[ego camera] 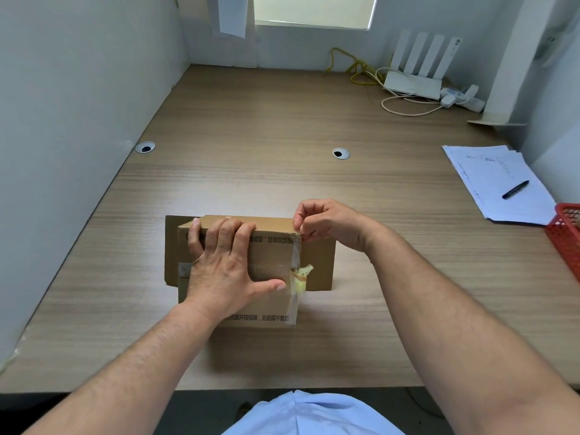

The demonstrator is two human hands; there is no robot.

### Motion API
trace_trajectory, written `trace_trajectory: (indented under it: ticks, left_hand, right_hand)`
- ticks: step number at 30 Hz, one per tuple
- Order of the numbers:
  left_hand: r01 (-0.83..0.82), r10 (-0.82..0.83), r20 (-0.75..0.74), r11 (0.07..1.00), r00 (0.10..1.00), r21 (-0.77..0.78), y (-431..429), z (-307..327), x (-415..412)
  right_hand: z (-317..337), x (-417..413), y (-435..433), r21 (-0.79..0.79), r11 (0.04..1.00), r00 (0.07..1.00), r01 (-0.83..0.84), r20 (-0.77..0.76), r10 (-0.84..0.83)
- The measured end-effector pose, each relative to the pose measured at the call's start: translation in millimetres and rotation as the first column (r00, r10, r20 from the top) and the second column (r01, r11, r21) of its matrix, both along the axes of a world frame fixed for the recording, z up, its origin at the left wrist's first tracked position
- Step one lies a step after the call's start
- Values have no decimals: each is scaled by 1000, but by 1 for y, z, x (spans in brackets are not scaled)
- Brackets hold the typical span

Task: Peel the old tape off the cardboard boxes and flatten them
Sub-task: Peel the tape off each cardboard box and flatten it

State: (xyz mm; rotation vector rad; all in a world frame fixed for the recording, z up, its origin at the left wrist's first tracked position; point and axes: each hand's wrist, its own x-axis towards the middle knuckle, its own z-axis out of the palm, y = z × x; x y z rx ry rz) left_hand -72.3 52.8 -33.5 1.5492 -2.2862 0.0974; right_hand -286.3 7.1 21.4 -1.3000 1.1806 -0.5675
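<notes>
We pressed our left hand (pixel 226 271) flat on the cardboard box (pixel 270 252), fingers (pixel 219 233) spread wide, at the near middle of the table (pixel 251 152). Our right hand (pixel 329 224) pinched the tape (pixel 295 259) at the box's far right corner, its fingers curled tight. Flat cardboard (pixel 320 265) lay beneath the box.

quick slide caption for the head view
Left hand presses a cardboard box down; right hand pinches tape at its far corner.
</notes>
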Motion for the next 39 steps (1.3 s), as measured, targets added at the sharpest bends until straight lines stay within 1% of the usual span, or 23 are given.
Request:
trace_trajectory:
  ticks: [4,8,10,16,25,39]
  left_hand:
    - [-2,2,6,1000,1000,11,-3,0,1]
    - [10,-10,3,1000,1000,22,-7,0,-1]
    - [20,-21,5,1000,1000,20,-7,0,-1]
    - [30,-30,17,999,999,19,-5,0,-1]
    - [22,-23,18,999,1000,41,-8,1,-1]
    - [26,-27,34,999,999,40,-9,0,-1]
  right_hand:
    - [-2,-5,-1,-3,1000,1000,-26,12,26]
    - [-8,-11,-1,30,1000,994,1,112,-4]
    - [-11,-12,-3,46,999,991,-8,131,2]
    - [-10,-12,-8,70,996,995,-59,85,53]
    - [-12,-15,-9,-9,997,993,-77,84,77]
    - [-13,-14,-11,18,993,990,-115,89,113]
